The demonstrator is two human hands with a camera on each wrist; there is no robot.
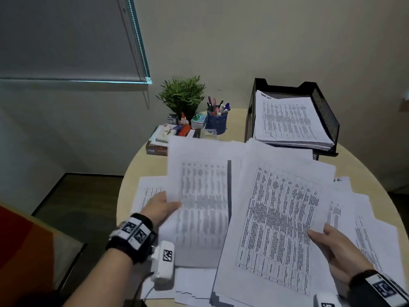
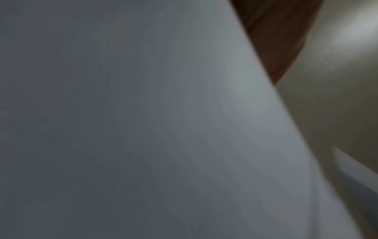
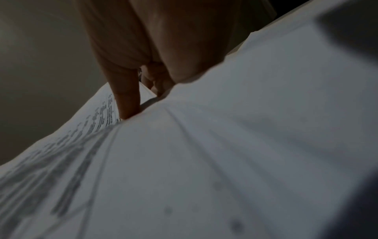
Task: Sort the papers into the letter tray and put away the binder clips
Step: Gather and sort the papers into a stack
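Note:
Printed sheets cover the round table (image 1: 141, 165). My left hand (image 1: 162, 207) pinches the left edge of a raised sheet (image 1: 199, 196) whose print shows through from the back. My right hand (image 1: 332, 247) grips the right edge of a thick stack of table-printed papers (image 1: 281, 222), thumb on top. In the right wrist view the fingers (image 3: 126, 100) dig between the sheets of that stack (image 3: 204, 161). The left wrist view is filled by blank paper (image 2: 143, 129). The black mesh letter tray (image 1: 327, 116) at the back right holds a pile of papers (image 1: 287, 120). No binder clips show.
A potted plant (image 1: 182, 95), a blue pen cup (image 1: 217, 120), a glue bottle, a red stapler (image 1: 184, 130) and small boxes crowd the table's far left. More loose sheets (image 1: 365, 218) lie to the right. An orange chair (image 1: 26, 251) stands at left.

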